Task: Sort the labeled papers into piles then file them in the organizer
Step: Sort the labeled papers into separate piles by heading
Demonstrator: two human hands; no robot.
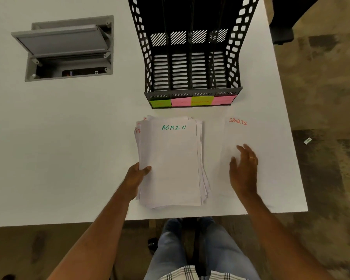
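Note:
A stack of white papers (174, 158) lies on the white table, its top sheet marked ADMIN in green. My left hand (137, 176) grips the stack's left edge, thumb on top. To the right lies a single sheet marked SPORTS (249, 132) in orange. My right hand (243, 168) rests flat on that sheet with fingers spread. Beyond the papers stands a black mesh organizer (192, 93) with several slots and green and pink sticky labels along its front.
A grey open cable hatch (67, 49) is set into the table (59, 148) at the far left. The table's right edge runs close to the SPORTS sheet. A dark chair (285, 23) stands past the far right corner. My legs show below the front edge.

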